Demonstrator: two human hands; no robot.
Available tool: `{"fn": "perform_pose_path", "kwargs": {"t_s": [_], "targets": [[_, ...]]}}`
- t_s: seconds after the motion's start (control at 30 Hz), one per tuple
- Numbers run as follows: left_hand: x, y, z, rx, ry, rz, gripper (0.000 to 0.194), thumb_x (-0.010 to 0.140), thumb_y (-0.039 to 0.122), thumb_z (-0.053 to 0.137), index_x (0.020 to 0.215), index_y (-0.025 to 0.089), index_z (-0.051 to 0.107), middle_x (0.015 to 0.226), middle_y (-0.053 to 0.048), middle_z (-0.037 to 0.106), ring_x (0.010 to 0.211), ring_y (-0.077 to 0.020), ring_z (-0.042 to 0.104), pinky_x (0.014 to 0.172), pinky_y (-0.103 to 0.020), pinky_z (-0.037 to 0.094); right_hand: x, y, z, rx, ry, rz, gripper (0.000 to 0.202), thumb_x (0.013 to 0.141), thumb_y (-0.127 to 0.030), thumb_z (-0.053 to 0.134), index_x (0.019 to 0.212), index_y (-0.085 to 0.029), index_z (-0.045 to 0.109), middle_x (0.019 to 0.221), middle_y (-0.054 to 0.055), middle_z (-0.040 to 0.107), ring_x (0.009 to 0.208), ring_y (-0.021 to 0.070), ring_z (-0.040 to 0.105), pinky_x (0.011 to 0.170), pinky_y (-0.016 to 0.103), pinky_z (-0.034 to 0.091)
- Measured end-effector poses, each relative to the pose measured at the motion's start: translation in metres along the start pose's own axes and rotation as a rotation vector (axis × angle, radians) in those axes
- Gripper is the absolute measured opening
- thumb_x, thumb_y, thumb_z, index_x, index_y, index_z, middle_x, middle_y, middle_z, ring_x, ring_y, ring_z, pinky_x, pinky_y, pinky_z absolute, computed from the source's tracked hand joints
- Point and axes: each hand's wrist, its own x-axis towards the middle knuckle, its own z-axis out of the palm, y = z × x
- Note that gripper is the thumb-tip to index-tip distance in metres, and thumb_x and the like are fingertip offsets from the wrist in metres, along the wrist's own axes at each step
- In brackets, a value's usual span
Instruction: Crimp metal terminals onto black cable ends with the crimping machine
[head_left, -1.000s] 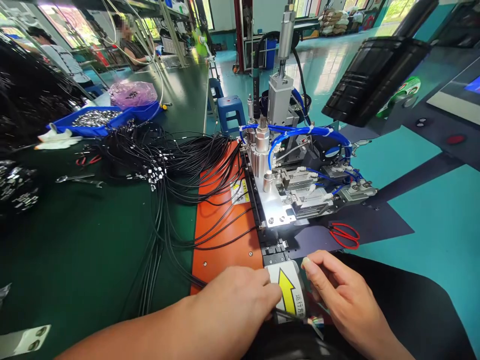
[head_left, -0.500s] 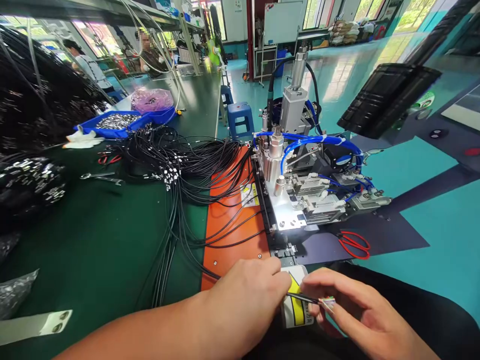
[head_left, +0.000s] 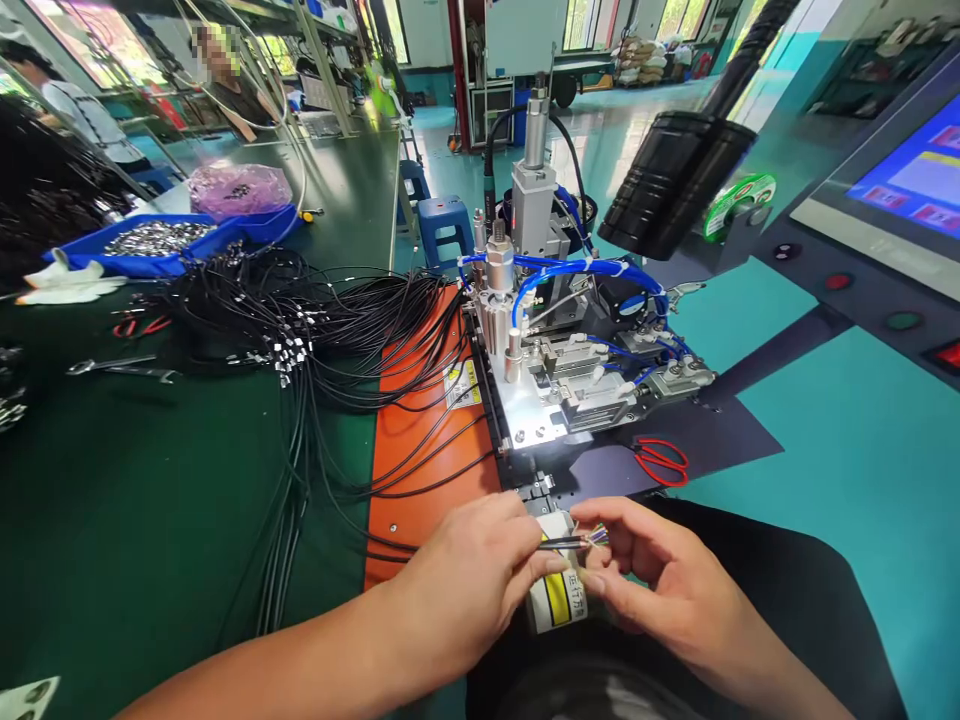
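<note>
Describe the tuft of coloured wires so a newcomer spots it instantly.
Find the orange plate beside the metal machine, follow it to its near end, where the left hand and right hand are close together. Black cabling runs from the left hand's fingers toward the right, ending in the tuft of coloured wires. Those thin, multicoloured strands set it apart from the cable bundle with whitish tips.

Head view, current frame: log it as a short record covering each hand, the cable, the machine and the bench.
left hand: pinches a black cable between thumb and fingers
right hand: curled beside the cable's colored wire ends; contact unclear
below cable: white part with yellow marking
machine: metal cylinders, blue tubing
orange plate: several black cables across it
red-handled tool: beside the machine
bench: green; wrench, blue tray of small shiny parts
</note>
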Motion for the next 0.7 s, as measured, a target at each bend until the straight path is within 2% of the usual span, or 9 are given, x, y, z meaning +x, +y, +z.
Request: {"fn": "perform_pose_path", "kwargs": {"t_s": [0.13,0.23,0.37,0.47,0.53,0.63,0.7], "targets": [[0.0,0.005,-0.006,-0.011,0.023,0.021,0.029,0.101,0.031,0.041,0.083,0.016,0.058,0.096,-0.004,0.058,0.09,-0.0162,0.051,0.081,-0.029,0.044,0.001,-0.003,0.002,0.068,0.0,-0.02,0.044,0.087,-0.031,0.07,0.126,-0.026,0.051,0.082,-0.001,0.056,0.071,0.0104,0.051,0.058,0.019,0.045],[-0.001,0.009,-0.015,-0.016,-0.009,-0.002,0.024,0.1,0.026,0.042,0.084,0.016,0.057,0.103,-0.005,0.055,0.085,-0.0134,0.053,0.075,-0.025,0.046,0.004,-0.006,0.007,0.114,0.013,-0.026,0.044,0.087,-0.029,0.07,0.127,-0.026,0.052,0.083,-0.001,0.057,0.071,0.0105,0.052,0.061,0.02,0.047],[-0.001,0.009,-0.023,-0.041,-0.069,-0.004,0.017,0.097,0.023,0.046,0.089,0.017,0.059,0.102,-0.004,0.054,0.076,-0.011,0.053,0.065,-0.021,0.045,0.008,-0.008,0.012,0.229,0.053,-0.049,0.044,0.084,-0.031,0.073,0.122,-0.025,0.054,0.11,0.005,0.06,0.083,0.0132,0.058,0.074,0.026,0.051],[0.003,0.004,-0.02,-0.146,0.022,-0.019,0.016,0.098,0.025,0.047,0.099,0.021,0.062,0.096,-0.002,0.057,0.082,-0.0121,0.055,0.071,-0.022,0.044,0.004,-0.009,0.011,0.144,0.058,-0.075,0.032,0.086,-0.035,0.071,0.112,-0.022,0.058,0.103,0.004,0.062,0.087,0.0144,0.058,0.079,0.026,0.049],[0.005,0.0,-0.013,-0.216,0.101,-0.055,0.013,0.097,0.028,0.051,0.102,0.022,0.061,0.092,0.0,0.059,0.083,-0.012,0.055,0.072,-0.023,0.042,-0.003,-0.01,0.008,0.02,-0.014,-0.066,0.026,0.087,-0.035,0.069,0.107,-0.021,0.06,0.093,0.002,0.063,0.083,0.0135,0.056,0.076,0.024,0.047],[0.008,-0.005,-0.003,-0.255,0.151,-0.078,0.012,0.097,0.029,0.051,0.094,0.02,0.06,0.087,0.001,0.058,0.079,-0.0116,0.053,0.07,-0.024,0.04,-0.014,-0.011,0.003,-0.131,-0.216,-0.038,0.022,0.087,-0.038,0.069,0.099,-0.02,0.065,0.088,0.001,0.065,0.072,0.0119,0.053,0.066,0.023,0.042],[0.01,-0.008,0.004,-0.237,0.164,-0.072,0.019,0.099,0.028,0.046,0.088,0.019,0.059,0.084,0.0,0.058,0.078,-0.0118,0.051,0.069,-0.024,0.038,-0.016,-0.01,-0.001,-0.193,-0.24,-0.058,0.02,0.089,-0.039,0.066,0.095,-0.02,0.067,0.086,0.001,0.066,0.073,0.0122,0.054,0.066,0.023,0.042]]}}
